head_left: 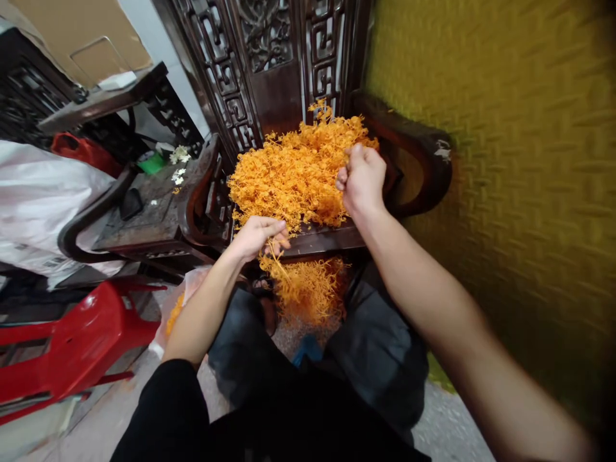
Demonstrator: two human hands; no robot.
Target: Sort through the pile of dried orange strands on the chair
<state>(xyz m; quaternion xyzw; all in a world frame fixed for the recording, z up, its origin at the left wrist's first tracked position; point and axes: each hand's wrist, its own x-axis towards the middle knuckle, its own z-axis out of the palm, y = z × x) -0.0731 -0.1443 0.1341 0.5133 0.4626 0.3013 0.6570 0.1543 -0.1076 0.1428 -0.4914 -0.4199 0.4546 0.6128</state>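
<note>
A big heap of orange plastic sprigs (293, 173) lies on the seat of a dark carved wooden chair (423, 154). My left hand (257, 235) is closed on a bunch of orange sprigs (303, 289) that hangs down over the chair's front edge, between my knees. My right hand (362, 178) is closed in a fist at the right side of the heap, pinching some of the sprigs there. My legs in dark trousers are below.
A second dark wooden chair (158, 212) stands to the left with small white flowers (179, 154) and a green item on it. Red plastic stools (72, 346) and white sacks (38, 192) lie further left. A yellow textured wall (520, 160) runs on the right.
</note>
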